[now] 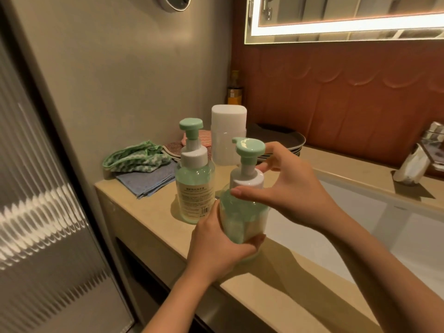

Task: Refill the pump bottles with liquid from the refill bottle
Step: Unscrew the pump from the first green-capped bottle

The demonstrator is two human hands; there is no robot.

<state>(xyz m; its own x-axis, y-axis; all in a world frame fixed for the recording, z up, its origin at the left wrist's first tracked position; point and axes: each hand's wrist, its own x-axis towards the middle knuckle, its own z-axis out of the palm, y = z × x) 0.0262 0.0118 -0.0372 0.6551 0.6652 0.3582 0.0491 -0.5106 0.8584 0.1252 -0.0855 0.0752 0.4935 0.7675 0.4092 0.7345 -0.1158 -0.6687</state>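
Note:
Two clear pump bottles with green liquid, white collars and mint pump heads are in view. My left hand (217, 246) grips the nearer pump bottle (242, 212) round its lower body, above the counter's front edge. My right hand (286, 186) curls its thumb and fingers round that bottle's white collar (247, 177), below the pump head (249, 146). The second pump bottle (194, 186) stands upright on the counter just left of it, untouched. A tall translucent white bottle (228, 135) with a white cap stands behind both.
Folded cloths (141, 162) lie at the counter's back left, beside the wall. Dark stacked plates (283, 143) sit behind the white bottle. A white sink basin (384, 224) opens to the right, with a chrome tap (418, 157) at its far side. A small amber bottle (234, 90) stands in the corner.

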